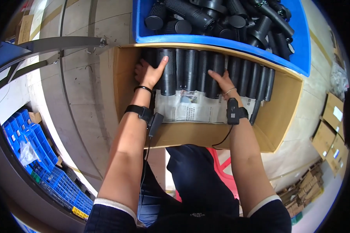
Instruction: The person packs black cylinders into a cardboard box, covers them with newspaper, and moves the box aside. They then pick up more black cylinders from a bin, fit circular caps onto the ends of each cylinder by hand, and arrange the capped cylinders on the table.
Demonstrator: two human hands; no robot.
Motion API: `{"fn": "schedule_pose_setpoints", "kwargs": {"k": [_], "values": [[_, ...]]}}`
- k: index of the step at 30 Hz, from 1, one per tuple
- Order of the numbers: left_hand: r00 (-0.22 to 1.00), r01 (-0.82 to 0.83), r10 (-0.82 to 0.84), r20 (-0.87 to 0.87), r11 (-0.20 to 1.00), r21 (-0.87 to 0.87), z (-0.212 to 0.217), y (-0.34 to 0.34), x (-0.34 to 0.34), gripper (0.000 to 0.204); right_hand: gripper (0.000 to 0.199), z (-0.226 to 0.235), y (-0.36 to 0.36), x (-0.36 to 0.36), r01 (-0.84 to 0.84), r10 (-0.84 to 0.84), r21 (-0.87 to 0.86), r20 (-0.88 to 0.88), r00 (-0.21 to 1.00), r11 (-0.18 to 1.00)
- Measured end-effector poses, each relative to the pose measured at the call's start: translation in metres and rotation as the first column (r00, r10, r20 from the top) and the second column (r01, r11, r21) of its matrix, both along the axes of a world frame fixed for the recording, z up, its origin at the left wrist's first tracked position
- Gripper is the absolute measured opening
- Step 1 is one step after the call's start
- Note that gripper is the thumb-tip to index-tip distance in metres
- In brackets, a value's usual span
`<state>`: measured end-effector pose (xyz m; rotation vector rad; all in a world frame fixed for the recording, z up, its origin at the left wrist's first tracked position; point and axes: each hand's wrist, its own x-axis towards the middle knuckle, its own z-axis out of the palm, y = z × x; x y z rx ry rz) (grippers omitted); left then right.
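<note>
A row of upright-lying black tubes (190, 70) with knurled grips fills the far side of an open cardboard box (175, 136). At the row's left end, my left hand (147, 74) closes around a dark tube (150, 57), its thumb against the neighbouring tube (167, 77). My right hand (224, 81) grips another tube (213, 88) right of the middle, thumb across its face and the other fingers partly hidden in the gap beside it. Printed paper (190, 110) lies under the near ends of the tubes. A thinner black rod (255, 112) juts out at the right.
Behind the box stands a blue bin (221, 42) heaped with more black tubes (188, 13). A curved dark metal bar (66, 42) reaches in at the left. Blue crates (41, 141) stand lower left; cardboard cartons (333, 120) are at the right. A pink stool (223, 171) shows below.
</note>
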<state>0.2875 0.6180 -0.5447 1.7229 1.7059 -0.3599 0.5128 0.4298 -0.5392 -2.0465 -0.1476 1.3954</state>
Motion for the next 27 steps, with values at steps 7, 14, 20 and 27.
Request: {"fn": "schedule_pose_setpoints", "kwargs": {"k": [7, 14, 20, 27], "values": [[0.895, -0.153, 0.174, 0.411, 0.985, -0.085, -0.023, -0.002, -0.041, 0.113, 0.107, 0.009, -0.004, -0.003, 0.023, -0.026, 0.165, 0.011, 1.0, 0.986], [0.443, -0.094, 0.658, 0.609, 0.71, -0.698, 0.018, -0.012, -0.029, 0.069, 0.099, 0.016, -0.011, 0.003, 0.24, -0.12, 0.201, -0.473, 0.873, 0.95], [0.527, -0.099, 0.551, 0.647, 0.796, -0.597, 0.013, -0.016, -0.023, 0.095, 0.055, -0.011, -0.011, -0.02, 0.37, -0.283, 0.236, -0.333, 0.9, 0.899], [0.299, 0.013, 0.885, 0.356, 0.37, -0.929, -0.025, -0.034, -0.058, 0.068, 0.041, -0.038, -0.03, -0.012, 0.639, -0.273, 0.085, -0.855, 0.441, 0.764]]}}
